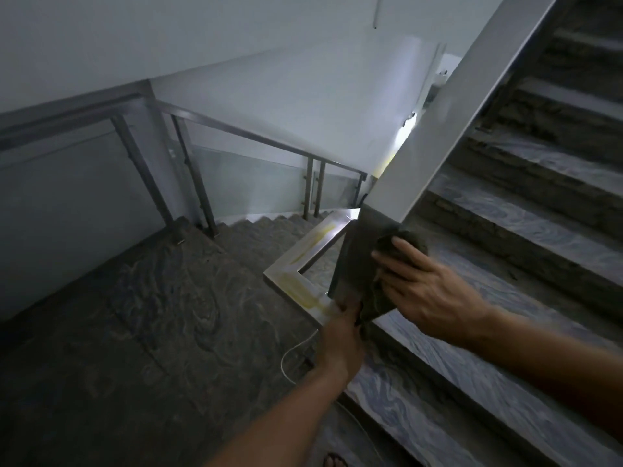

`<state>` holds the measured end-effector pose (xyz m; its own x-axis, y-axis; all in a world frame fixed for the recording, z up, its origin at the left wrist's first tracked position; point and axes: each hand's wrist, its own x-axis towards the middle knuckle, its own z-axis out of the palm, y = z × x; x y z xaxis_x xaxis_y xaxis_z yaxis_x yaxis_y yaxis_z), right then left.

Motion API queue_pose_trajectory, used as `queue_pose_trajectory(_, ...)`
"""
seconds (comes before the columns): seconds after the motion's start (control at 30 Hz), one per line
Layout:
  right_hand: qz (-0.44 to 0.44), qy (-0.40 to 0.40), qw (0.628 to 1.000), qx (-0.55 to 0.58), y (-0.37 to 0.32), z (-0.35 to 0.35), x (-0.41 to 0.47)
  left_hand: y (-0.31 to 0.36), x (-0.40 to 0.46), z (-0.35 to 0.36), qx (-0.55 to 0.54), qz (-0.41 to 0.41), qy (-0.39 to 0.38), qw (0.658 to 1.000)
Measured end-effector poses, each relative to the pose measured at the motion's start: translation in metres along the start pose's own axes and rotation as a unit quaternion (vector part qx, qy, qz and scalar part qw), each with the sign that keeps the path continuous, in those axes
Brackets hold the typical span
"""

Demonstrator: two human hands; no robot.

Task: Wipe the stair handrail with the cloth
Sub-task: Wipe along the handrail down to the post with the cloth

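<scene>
The stair handrail (448,106) is a wide flat steel rail that rises to the upper right; a lower steel section (303,251) bends around the landing corner, with yellowish smears on it. A dark olive cloth (377,294) lies against the bottom of the rising rail. My right hand (424,281) presses flat on the cloth with fingers spread. My left hand (340,335) reaches up to the cloth's lower end beside the rail corner; its fingertips are partly hidden.
Marbled grey steps (505,291) climb on the right. A dark patterned landing (151,315) spreads to the left, bounded by a glass and steel balustrade (188,163). Stairs descend beyond the corner. A thin white cable (293,355) lies on the floor. A sandalled foot (333,461) shows at the bottom edge.
</scene>
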<state>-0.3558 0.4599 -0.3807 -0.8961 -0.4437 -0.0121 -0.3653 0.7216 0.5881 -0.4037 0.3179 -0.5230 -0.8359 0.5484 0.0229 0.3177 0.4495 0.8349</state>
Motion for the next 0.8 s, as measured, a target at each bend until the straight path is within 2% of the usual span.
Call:
queue_pose_trajectory(0.13,0.122,-0.088,0.984,0.098,-0.027,-0.007,-0.014,-0.023,0.001,-0.038,-0.008,-0.001,-0.108,0.994)
queue_pose_trajectory(0.23,0.235,-0.114,0.952,0.159,-0.046,-0.018,-0.011,-0.025,0.011,-0.072,0.027,0.015,-0.166,0.986)
queue_pose_trajectory(0.4,0.381,-0.030,0.905,0.185,-0.056,-0.037,0.002,-0.007,0.030,-0.134,0.016,0.093,-0.151,0.984)
queue_pose_trajectory(0.63,0.546,0.150,0.790,0.236,-0.029,-0.063,0.017,0.053,0.081,-0.199,-0.085,0.176,-0.158,0.968)
queue_pose_trajectory(0.8,0.630,0.186,0.715,0.240,-0.016,-0.056,0.042,0.071,0.128,-0.214,-0.025,0.232,-0.171,0.957)
